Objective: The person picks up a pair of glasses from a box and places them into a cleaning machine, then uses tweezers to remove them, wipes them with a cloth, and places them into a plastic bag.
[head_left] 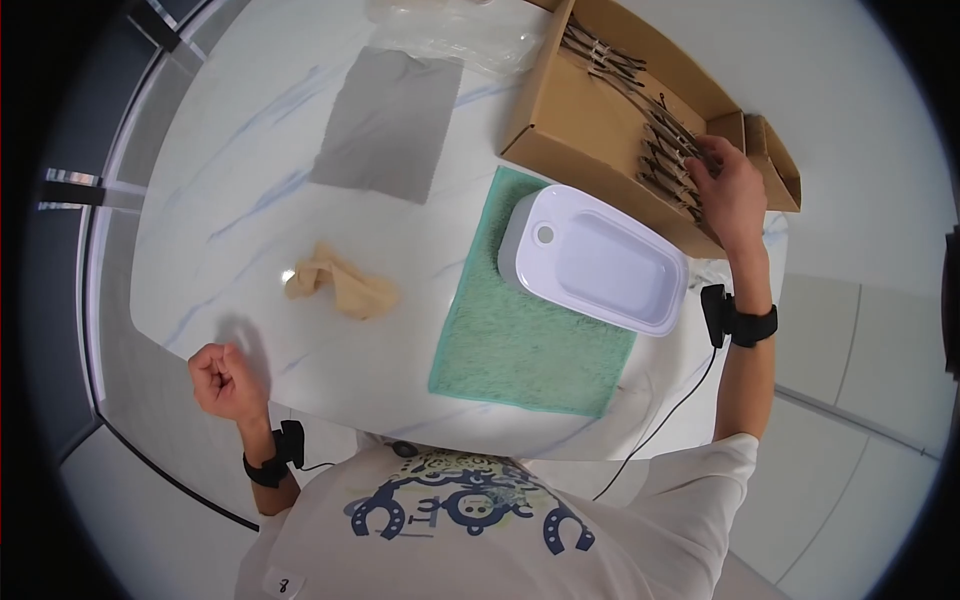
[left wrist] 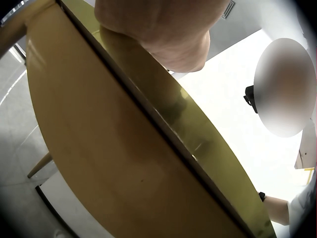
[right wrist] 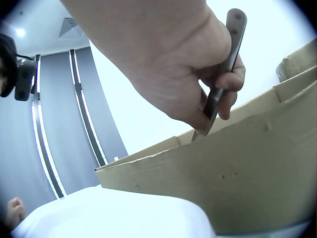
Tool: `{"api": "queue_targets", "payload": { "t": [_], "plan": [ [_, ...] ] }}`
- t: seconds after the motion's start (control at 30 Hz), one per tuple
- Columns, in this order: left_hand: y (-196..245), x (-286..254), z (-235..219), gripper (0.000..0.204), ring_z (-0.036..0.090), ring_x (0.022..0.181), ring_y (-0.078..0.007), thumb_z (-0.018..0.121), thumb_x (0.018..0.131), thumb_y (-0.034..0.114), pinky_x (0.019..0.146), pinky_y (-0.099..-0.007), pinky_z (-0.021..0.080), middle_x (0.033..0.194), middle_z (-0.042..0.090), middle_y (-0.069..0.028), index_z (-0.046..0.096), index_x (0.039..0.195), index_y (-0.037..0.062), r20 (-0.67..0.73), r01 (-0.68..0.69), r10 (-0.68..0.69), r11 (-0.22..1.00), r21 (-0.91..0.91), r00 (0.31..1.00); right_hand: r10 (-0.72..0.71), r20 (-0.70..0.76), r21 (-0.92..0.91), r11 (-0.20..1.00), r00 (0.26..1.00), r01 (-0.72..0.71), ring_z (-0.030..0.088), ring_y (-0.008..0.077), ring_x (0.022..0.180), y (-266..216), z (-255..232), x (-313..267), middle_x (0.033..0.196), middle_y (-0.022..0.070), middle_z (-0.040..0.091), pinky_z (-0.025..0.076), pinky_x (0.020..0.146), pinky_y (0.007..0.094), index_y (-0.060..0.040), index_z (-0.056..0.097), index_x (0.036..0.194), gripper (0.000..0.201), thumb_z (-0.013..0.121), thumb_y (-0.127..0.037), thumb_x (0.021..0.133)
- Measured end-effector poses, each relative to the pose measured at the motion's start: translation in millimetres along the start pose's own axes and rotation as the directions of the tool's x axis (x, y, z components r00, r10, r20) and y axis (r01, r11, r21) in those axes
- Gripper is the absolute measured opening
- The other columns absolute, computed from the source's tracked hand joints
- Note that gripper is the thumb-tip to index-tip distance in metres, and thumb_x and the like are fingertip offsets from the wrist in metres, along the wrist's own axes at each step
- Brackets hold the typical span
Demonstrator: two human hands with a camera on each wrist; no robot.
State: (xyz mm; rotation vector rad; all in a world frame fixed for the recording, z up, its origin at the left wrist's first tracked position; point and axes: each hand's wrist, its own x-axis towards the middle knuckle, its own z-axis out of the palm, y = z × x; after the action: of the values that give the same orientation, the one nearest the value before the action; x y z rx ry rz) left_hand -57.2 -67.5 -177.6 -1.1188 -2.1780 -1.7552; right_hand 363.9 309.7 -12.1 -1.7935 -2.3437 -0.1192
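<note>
My right hand point(head_left: 718, 172) reaches into the open cardboard box point(head_left: 575, 120) at the far right of the table, where several dark-handled knives point(head_left: 665, 150) lie in a row. In the right wrist view the right hand point(right wrist: 218, 96) grips one knife point(right wrist: 229, 54) by its grey riveted handle, its blade pointing down behind the box wall point(right wrist: 223, 173). My left hand point(head_left: 226, 378) is curled into a fist and holds nothing. It rests at the near left table edge point(left wrist: 163, 116), and the fist point(left wrist: 163, 34) shows from below.
A white plastic basin point(head_left: 598, 262) sits on a green towel point(head_left: 520, 340) beside the box. A grey cloth point(head_left: 385, 122) lies flat at the back, a crumpled beige cloth point(head_left: 342, 286) lies at mid left, and a clear plastic bag point(head_left: 450, 30) lies at the far edge.
</note>
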Motion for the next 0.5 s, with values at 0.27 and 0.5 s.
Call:
{"api": "queue_targets", "payload": {
  "t": [0.27,0.5],
  "plan": [
    [1.5,1.2,0.0,0.013,0.031,0.057,0.0004,0.066,0.094,0.002,0.053,-0.018,0.022,0.062,0.042,0.0083,0.055,0.086,0.002,0.01,0.021,-0.021,1.0,-0.005,1.0,-0.043,0.021,0.07,0.997,0.999,0.042,0.072,0.0323,0.079,5.2,-1.4,13.3,0.085,0.0178,0.074,0.055,0.074,0.0396,-0.0062,0.075,0.108,0.028,0.074,-0.024,0.087],
    [-0.5,2.5,0.9,0.012,0.031,0.057,-0.0004,0.067,0.094,0.003,0.053,-0.018,0.023,0.063,0.042,0.008,0.057,0.087,0.0017,-0.024,0.007,-0.008,1.0,-0.01,1.0,-0.09,-0.029,-0.004,0.996,0.996,0.09,0.071,0.0327,0.075,1.8,-9.1,15.3,0.081,0.0173,0.074,0.055,0.072,0.0404,-0.0065,0.077,0.105,0.027,0.075,-0.025,0.086]
  ]
}}
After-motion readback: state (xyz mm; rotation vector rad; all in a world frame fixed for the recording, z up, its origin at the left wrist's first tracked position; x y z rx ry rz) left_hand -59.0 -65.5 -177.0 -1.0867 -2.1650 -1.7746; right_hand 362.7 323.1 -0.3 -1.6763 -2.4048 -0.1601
